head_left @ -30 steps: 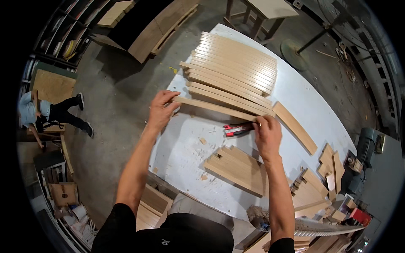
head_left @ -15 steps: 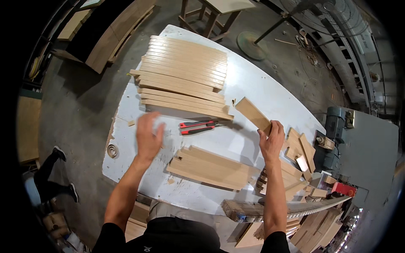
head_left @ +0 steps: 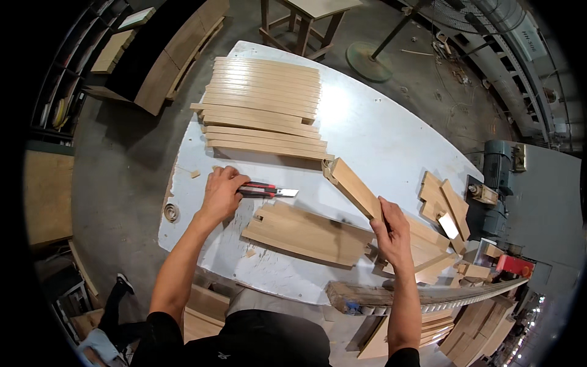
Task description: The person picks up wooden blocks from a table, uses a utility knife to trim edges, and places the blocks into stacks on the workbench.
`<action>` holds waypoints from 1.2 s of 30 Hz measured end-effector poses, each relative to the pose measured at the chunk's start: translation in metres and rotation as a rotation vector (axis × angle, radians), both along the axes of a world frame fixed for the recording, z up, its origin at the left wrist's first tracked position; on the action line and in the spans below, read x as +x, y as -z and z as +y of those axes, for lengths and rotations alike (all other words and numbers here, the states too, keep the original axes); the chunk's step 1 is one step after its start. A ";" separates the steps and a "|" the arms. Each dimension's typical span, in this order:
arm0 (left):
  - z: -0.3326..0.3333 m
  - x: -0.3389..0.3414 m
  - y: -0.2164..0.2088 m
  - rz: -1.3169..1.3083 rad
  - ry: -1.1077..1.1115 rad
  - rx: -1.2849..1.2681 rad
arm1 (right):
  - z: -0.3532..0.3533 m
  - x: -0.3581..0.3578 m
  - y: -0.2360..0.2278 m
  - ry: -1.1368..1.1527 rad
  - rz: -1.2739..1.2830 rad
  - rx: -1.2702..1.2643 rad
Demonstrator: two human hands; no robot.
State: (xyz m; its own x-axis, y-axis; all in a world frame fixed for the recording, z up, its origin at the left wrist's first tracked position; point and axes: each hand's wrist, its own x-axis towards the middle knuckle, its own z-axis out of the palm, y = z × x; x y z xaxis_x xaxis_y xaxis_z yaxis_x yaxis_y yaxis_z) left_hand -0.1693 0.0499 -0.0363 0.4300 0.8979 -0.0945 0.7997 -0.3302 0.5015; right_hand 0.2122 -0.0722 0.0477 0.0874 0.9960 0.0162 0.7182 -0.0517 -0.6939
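My left hand (head_left: 222,191) is closed on the handle of a red-and-black utility knife (head_left: 264,190). The knife's silver blade points right, above the white tabletop. My right hand (head_left: 392,229) grips the near end of a short, light-brown wooden board (head_left: 354,188), which is tilted with its edge showing. A thin, pale strip (head_left: 328,171) curls off the board's far end. Between my forearms lies a group of wooden boards (head_left: 312,235), flat on the table. Beyond the knife, a row of narrow wooden pieces (head_left: 263,92) lies side by side.
The white table (head_left: 379,134) has a coiled strip (head_left: 171,212) at its left edge. Wood offcuts (head_left: 433,192) lie at the right, near a machine with a motor (head_left: 496,165). A long curved rail (head_left: 428,298) runs along the near right. Another person's leg (head_left: 115,306) shows at lower left.
My left hand has come down onto the utility knife and taken hold of it. My right hand has drawn the board nearer and tilted it up, so its edge now shows.
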 end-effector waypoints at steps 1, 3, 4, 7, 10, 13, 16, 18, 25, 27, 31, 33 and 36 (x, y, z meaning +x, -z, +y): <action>-0.005 -0.010 -0.005 0.055 -0.019 -0.019 | -0.001 -0.004 -0.003 -0.050 0.038 -0.070; -0.015 -0.025 -0.016 0.166 -0.050 -0.067 | 0.001 -0.016 -0.008 -0.087 0.071 -0.068; -0.020 -0.024 -0.024 0.127 -0.052 0.029 | 0.000 -0.022 -0.010 -0.097 0.091 -0.071; -0.026 0.001 -0.068 -0.343 -0.046 -0.055 | 0.001 -0.036 -0.012 -0.136 0.130 -0.079; -0.031 0.042 -0.107 -0.649 -0.008 -0.031 | 0.004 -0.048 -0.016 -0.178 0.112 -0.079; -0.033 0.047 -0.103 -0.658 0.044 -0.008 | 0.009 -0.061 -0.028 -0.226 0.101 -0.082; -0.036 0.038 -0.100 -0.800 -0.054 -0.075 | 0.013 -0.067 -0.033 -0.263 0.096 -0.081; -0.036 0.032 -0.097 -0.929 -0.104 -0.141 | 0.014 -0.070 -0.037 -0.283 0.079 -0.076; -0.037 0.024 -0.100 -1.246 -0.368 -0.510 | 0.020 -0.078 -0.041 -0.296 0.135 -0.172; -0.037 0.022 -0.099 -1.252 -0.374 -0.511 | 0.022 -0.079 -0.040 -0.305 0.128 -0.174; -0.035 0.020 -0.099 -1.270 -0.388 -0.526 | 0.026 -0.082 -0.042 -0.304 0.143 -0.207; -0.034 0.019 -0.098 -1.273 -0.391 -0.526 | 0.027 -0.083 -0.043 -0.308 0.145 -0.215; -0.033 0.018 -0.098 -1.271 -0.388 -0.527 | 0.030 -0.082 -0.044 -0.309 0.182 -0.299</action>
State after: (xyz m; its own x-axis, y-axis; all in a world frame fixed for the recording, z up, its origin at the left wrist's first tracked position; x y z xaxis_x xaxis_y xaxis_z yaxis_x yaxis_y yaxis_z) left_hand -0.1512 0.0168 0.0620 0.2134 0.9580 -0.1915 -0.2827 0.2482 0.9266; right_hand 0.1298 -0.0423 0.0921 -0.2395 0.9344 -0.2635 0.5991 -0.0714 -0.7975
